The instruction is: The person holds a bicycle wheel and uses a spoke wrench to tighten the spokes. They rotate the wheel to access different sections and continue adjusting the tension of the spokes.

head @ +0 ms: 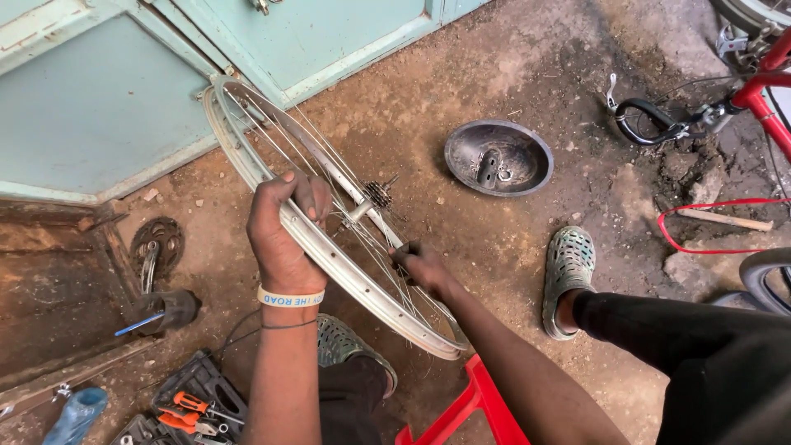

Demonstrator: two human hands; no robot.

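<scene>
Red stool (461,412): nearest of all, at the bottom edge between the person's legs, only part of its frame in view
Tool case (194,395): near left on the dirt floor, open, with orange-handled pliers (185,410) lying in it; a blue bottle (76,414) lies just left of it
Left hand (284,231): closed over the rim of the bicycle wheel, fingers curled across its top edge; a pale wristband (290,297) sits on the wrist
Right hand (422,265): reaching in among the spokes just right of the hub, fingers pinched together on something too small to make out
Bicycle wheel (329,247): bare silver rim without a tyre, held tilted in front of the person, its near edge by the knees and its far edge touching the pale green door (99,99); a small sprocket (379,194) sits on the hub
Sandals (567,276): green, perforated, one to the right of the wheel, the other partly hidden under it
Chainring (156,243): left, beside a wooden step
Black bowl (498,156): far centre on the dirt, a few small metal parts inside
Red bicycle frame (762,91): far right corner, with a curved handlebar
</scene>
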